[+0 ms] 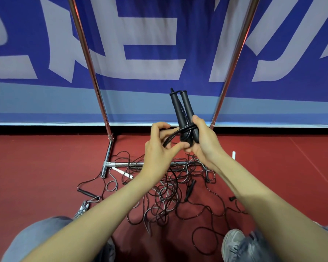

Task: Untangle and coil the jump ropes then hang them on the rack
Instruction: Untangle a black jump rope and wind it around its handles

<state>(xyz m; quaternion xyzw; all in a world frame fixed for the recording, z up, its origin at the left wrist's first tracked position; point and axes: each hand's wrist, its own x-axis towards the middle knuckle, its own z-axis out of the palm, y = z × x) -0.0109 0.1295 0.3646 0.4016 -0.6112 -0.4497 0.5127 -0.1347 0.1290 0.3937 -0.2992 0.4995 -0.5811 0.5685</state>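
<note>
Gripping, with the right hand (203, 140), a pair of black handles (180, 108) side by side, fingers curled tight round their lower ends, tops pointing up and away between the two uprights of the rack (89, 61)

Holding that bundle in the air above the rack's base bar (121, 164), nearer the rack's right upright than its left

Showing a few turns of black rope (186, 132) wrapped round the handles just above the right fist

Pinching, with the left hand (159, 148), a loop of that same rope between thumb and bent fingers, just to the left of the handles and level with the right hand; reaching the left thumb tip across to the right hand, touching or only close, hard to tell which

Looking down past both forearms on a tangle of ropes (169, 191), black and grey cords crossing over and under the rack's base bar and spreading on the red floor (36, 167) on the near side of the rack, directly beneath the hands and well apart from them

Seeing a white handle (122, 172) just on the near side of the base bar towards the rack's left foot, and a second white handle (233, 155) by the rack's right end

Facing a blue banner (150, 44) with pale lettering behind the rack
</note>
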